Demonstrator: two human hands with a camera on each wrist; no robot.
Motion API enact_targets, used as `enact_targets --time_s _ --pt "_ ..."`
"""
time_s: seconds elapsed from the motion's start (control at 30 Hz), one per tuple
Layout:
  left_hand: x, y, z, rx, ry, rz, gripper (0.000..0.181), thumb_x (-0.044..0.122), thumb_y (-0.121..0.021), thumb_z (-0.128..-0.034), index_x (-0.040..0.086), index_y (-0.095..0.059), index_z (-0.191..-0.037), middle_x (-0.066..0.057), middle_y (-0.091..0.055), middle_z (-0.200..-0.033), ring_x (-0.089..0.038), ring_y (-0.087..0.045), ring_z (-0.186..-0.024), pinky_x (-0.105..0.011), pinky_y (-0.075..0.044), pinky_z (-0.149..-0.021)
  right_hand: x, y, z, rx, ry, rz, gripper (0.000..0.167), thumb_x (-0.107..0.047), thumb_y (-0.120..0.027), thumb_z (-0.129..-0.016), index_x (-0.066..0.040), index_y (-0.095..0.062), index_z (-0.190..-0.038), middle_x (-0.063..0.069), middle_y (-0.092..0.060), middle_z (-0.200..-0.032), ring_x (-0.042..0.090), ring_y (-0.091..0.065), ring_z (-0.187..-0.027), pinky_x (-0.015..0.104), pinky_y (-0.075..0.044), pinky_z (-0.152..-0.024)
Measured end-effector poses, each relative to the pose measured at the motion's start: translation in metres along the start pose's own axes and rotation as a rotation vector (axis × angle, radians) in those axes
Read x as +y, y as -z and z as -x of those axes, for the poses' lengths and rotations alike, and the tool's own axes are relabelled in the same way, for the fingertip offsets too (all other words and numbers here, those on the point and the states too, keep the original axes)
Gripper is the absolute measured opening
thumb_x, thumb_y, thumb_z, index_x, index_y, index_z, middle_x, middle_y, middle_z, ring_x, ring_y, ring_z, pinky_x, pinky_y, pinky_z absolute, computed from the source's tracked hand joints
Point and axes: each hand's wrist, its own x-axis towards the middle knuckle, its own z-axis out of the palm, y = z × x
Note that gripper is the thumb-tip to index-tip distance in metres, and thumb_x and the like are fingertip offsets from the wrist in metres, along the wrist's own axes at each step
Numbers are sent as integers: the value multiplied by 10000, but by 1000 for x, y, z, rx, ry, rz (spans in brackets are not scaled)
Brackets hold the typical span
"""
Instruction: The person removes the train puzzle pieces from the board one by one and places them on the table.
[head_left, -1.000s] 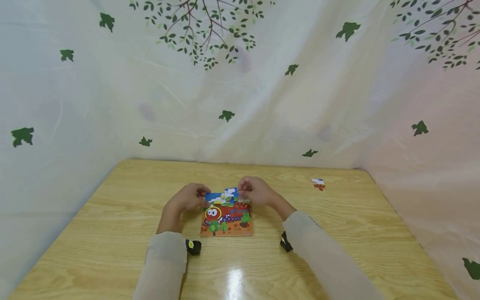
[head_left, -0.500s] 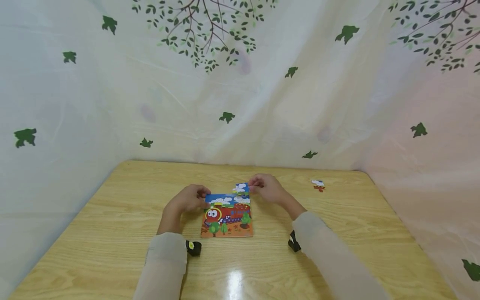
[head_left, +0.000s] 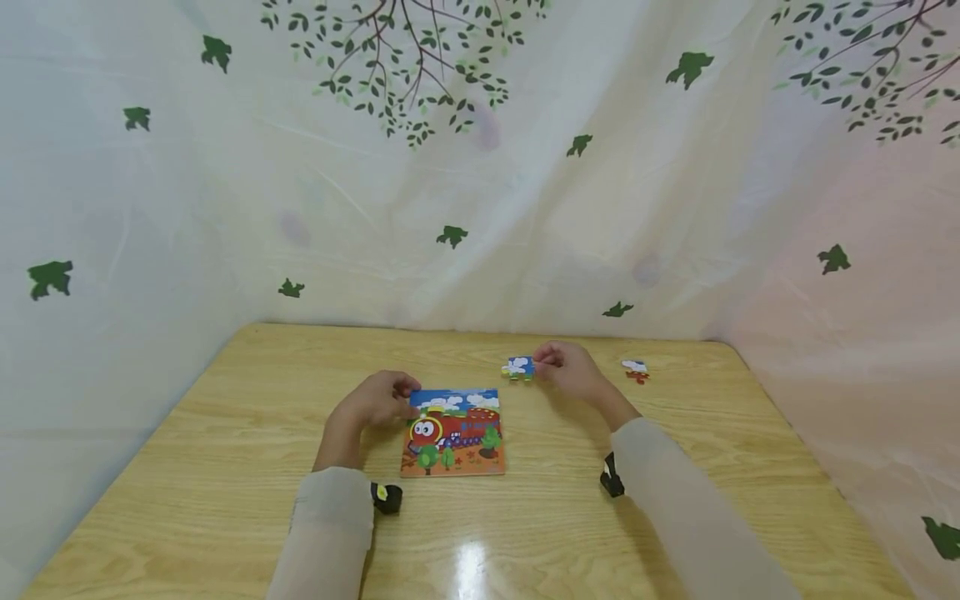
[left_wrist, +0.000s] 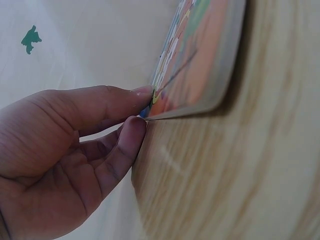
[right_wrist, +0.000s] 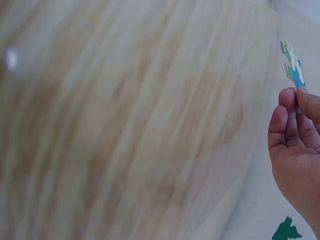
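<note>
A jigsaw puzzle with a red cartoon train lies on the table, in front of and between the hands. My left hand holds it by its upper left edge; in the left wrist view, thumb and a finger pinch the puzzle's corner. My right hand is behind and to the right of the puzzle, pinching a loose puzzle piece with white cloud, blue sky and a little green and yellow. In the right wrist view that piece stands out from the fingertips, seen nearly edge-on.
Another puzzle piece, white and red, lies farther right on the wooden table. A pale curtain with leaf patterns surrounds the table's back and sides. Black straps sit at both wrists.
My right hand has carried the cloud piece from over the puzzle's top edge away to the right. My left hand stays on the puzzle, whose picture is now uncovered.
</note>
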Motion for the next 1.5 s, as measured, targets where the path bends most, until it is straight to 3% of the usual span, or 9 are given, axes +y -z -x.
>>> enact_targets --time_s 0.37,0.63,0.8,1.03,1.5 --pt "-1 1 1 2 -3 -8 359 101 -788 -893 65 -674 -1232 -73 -603 -1098 -247 -535 -1013 -412 -477 -912 30 37 9 62 -84 56 186 -166 -651 -1019 -31 -673 -1145 128 -698 -1084 265 -647 -1002 354 -528 -820" --pt "-2 1 0 1 -8 -24 360 122 -791 -894 75 -676 -1231 -68 -607 -1099 -242 -537 -1007 -409 -480 -907 46 62 17 86 -121 61 221 -145 -641 -1019 19 -658 -1167 200 -676 -1137 329 -637 -1038 336 -536 -761" --pt "-1 1 -1 3 -6 -27 357 131 -794 -894 81 -678 -1227 -68 -606 -1096 -243 -537 -1005 -407 -478 -904 54 75 22 97 -172 27 241 -117 -623 -1025 46 -637 -1202 218 -664 -1154 290 -656 -990 308 -541 -744" --pt "-1 1 0 6 -4 -16 356 113 -791 -894 74 -676 -1229 -71 -609 -1100 -246 -540 -1011 -411 -480 -914 61 84 25 115 -210 -3 237 -74 -637 -1007 85 -640 -1182 212 -682 -1088 210 -667 -908 261 -542 -716" --pt "0 1 2 6 -9 -21 351 119 -787 -899 71 -675 -1228 -71 -602 -1091 -247 -532 -1005 -412 -476 -910 64 88 28 100 -213 141 198 -88 -632 -1010 64 -695 -1119 139 -705 -940 218 -602 -833 280 -490 -705"
